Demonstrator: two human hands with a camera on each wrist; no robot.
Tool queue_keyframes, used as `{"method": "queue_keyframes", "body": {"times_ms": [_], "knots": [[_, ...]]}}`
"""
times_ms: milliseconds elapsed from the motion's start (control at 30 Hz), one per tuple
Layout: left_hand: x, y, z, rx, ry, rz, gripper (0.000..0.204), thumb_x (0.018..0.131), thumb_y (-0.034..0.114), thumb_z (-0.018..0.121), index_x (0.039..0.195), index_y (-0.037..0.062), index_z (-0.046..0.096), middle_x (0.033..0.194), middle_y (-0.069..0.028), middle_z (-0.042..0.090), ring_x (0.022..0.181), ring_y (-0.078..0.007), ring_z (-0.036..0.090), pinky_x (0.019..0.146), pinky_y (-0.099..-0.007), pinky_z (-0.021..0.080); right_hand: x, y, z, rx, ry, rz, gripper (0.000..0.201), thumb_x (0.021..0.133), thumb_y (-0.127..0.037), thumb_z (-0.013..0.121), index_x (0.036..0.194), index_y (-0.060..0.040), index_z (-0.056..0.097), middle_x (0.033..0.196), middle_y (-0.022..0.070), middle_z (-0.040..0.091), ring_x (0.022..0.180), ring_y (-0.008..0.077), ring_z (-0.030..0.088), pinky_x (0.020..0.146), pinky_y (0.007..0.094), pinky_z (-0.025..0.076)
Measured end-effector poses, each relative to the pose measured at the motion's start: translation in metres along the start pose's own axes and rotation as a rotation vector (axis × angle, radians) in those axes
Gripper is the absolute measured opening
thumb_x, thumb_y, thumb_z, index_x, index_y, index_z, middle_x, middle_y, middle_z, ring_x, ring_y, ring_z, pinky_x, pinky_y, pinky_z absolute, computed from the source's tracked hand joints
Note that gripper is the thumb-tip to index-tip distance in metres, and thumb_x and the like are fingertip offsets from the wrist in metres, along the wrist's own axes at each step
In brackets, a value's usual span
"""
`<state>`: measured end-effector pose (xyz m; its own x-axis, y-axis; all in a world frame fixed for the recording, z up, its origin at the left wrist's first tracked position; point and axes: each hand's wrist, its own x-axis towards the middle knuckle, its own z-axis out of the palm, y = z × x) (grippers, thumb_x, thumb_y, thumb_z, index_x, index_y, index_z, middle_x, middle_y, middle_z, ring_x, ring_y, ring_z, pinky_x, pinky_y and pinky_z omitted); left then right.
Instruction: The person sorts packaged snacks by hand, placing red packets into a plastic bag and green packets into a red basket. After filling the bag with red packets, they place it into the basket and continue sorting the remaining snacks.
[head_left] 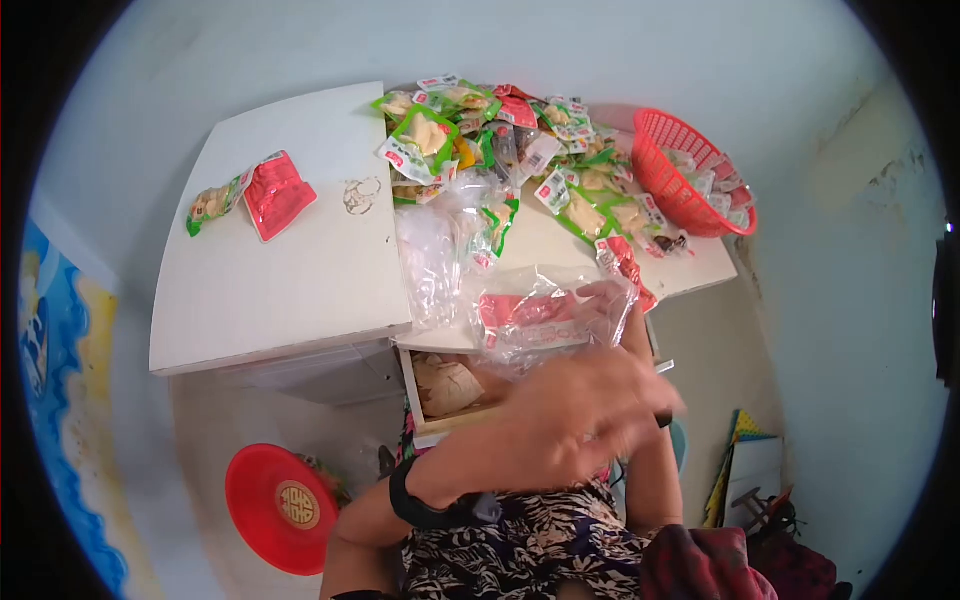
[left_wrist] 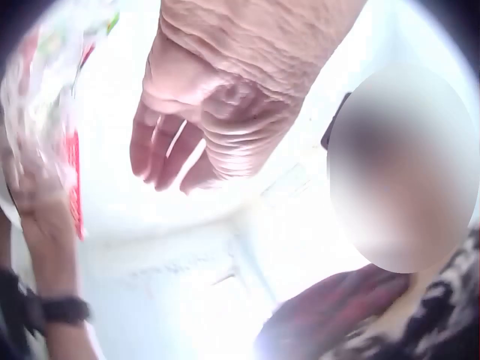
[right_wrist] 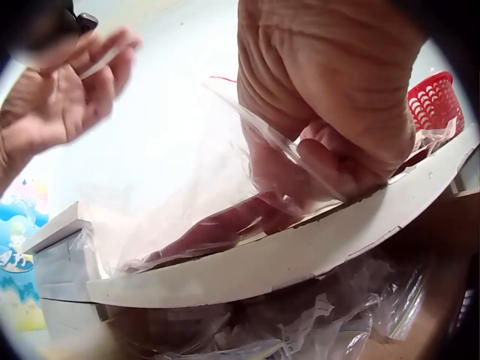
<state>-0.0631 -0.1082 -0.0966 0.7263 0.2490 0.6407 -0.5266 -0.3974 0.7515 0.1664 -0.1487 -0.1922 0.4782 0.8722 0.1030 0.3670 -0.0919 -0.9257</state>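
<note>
One red food packet [head_left: 520, 309] in clear bag [head_left: 490, 342], by desk's [head_left: 285, 310] front edge. Likely light, soft, slippery; take by flat end. Left hand [head_left: 585, 415] midair, fingers slightly apart, empty. Right hand [head_left: 603, 302] in bag, fingers bent round packet end.

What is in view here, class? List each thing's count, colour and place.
Surfaces: two, white, side by side
Heaped packets: many, green, red, clear, right surface
Separate packets: two, red and green, left surface
Basket: one, red, right surface's far corner
Clear bags: at least two, colourless, near front edge
Drawer: one, pale, below
Basin: one, red, floor left
Mural: one, blue and yellow, left wall
Clothing: dark-and-pale pattern, on person
Wrist straps: two, black, one per wrist
Left hand: one, above drawer
Right hand: one, at a bag
</note>
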Motion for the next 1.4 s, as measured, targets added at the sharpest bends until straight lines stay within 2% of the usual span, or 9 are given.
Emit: {"method": "queue_keyframes", "body": {"times_ms": [67,167,267,400,600,700,833,933,1400], "knots": [[-0.009,-0.028,-0.003,0.536,0.243,-0.055,0.035,0.093,0.008,0.071,0.127,0.0002,0.066,0.121,-0.0170,0.070,0.118,-0.0345,0.064,0.098,-0.0435,0.054,0.004,-0.002,-0.004,0.145,-0.089,-0.008,0.024,0.095,-0.009,0.072,0.115,0.0024,0.068,0.092,0.0073,0.073,0.083,0.0132,0.068,0.074,0.0298,0.055],[-0.015,-0.073,0.013,0.832,0.178,-0.251,0.046,0.095,0.013,0.070,0.137,-0.0013,0.058,0.129,-0.0215,0.065,0.128,-0.0382,0.058,0.104,-0.0457,0.051,-0.001,-0.004,-0.007,-0.025,-0.306,-0.015,0.032,0.096,-0.008,0.070,0.127,0.0025,0.067,0.107,0.0103,0.075,0.101,0.0165,0.069,0.084,0.0309,0.056],[-0.014,-0.091,0.027,0.838,0.144,-0.266,0.059,0.097,0.020,0.069,0.147,-0.0024,0.049,0.137,-0.0255,0.058,0.137,-0.0427,0.051,0.110,-0.0485,0.047,-0.007,0.003,-0.002,0.286,-0.252,-0.027,0.034,0.097,-0.009,0.070,0.128,0.0031,0.067,0.112,0.0118,0.075,0.106,0.0171,0.069,0.086,0.0314,0.056],[0.006,-0.090,0.031,0.729,0.108,-0.279,0.070,0.098,0.027,0.069,0.155,-0.0012,0.039,0.136,-0.0272,0.057,0.134,-0.0461,0.050,0.109,-0.0501,0.045,-0.012,0.020,-0.001,-0.021,-0.115,-0.090,0.047,0.093,-0.011,0.071,0.138,-0.0035,0.064,0.127,0.0120,0.070,0.112,0.0201,0.069,0.093,0.0353,0.055],[0.035,-0.089,0.027,0.428,-0.002,-0.346,0.073,0.098,0.029,0.070,0.157,0.0013,0.038,0.133,-0.0257,0.059,0.124,-0.0442,0.057,0.103,-0.0491,0.048,-0.011,0.018,-0.001,0.149,0.076,-0.127,0.054,0.089,-0.010,0.073,0.142,-0.0083,0.061,0.116,0.0084,0.074,0.103,0.0210,0.071,0.090,0.0353,0.055],[0.038,-0.088,0.018,0.609,0.198,-0.164,0.062,0.100,0.024,0.068,0.153,0.0012,0.046,0.127,-0.0230,0.064,0.114,-0.0368,0.064,0.096,-0.0464,0.052,-0.012,0.007,-0.010,-0.085,0.075,-0.114,0.058,0.086,-0.011,0.077,0.142,-0.0114,0.061,0.110,0.0057,0.074,0.092,0.0227,0.072,0.082,0.0358,0.055],[0.011,-0.083,-0.015,0.815,0.516,-0.420,0.045,0.102,0.018,0.064,0.144,0.0009,0.057,0.118,-0.0164,0.069,0.102,-0.0242,0.069,0.084,-0.0375,0.055,-0.014,-0.005,-0.011,-0.217,0.108,-0.057,0.055,0.083,-0.014,0.080,0.136,-0.0095,0.064,0.093,0.0048,0.071,0.075,0.0234,0.067,0.072,0.0363,0.053],[-0.010,-0.075,-0.025,0.953,0.519,-0.648,0.043,0.104,0.016,0.061,0.144,0.0008,0.056,0.118,-0.0167,0.069,0.101,-0.0236,0.067,0.083,-0.0360,0.054,-0.013,0.002,-0.010,-0.323,0.127,-0.113,0.049,0.083,-0.015,0.079,0.129,-0.0066,0.066,0.087,0.0081,0.070,0.072,0.0259,0.064,0.071,0.0372,0.052],[-0.028,-0.091,-0.027,0.844,0.576,-0.569,0.041,0.110,0.017,0.051,0.148,0.0035,0.053,0.121,-0.0119,0.068,0.094,-0.0144,0.062,0.078,-0.0285,0.050,-0.012,0.007,-0.013,-0.373,0.111,-0.157,0.037,0.087,-0.014,0.074,0.123,-0.0047,0.069,0.108,0.0173,0.070,0.096,0.0392,0.067,0.084,0.0451,0.055]]}}
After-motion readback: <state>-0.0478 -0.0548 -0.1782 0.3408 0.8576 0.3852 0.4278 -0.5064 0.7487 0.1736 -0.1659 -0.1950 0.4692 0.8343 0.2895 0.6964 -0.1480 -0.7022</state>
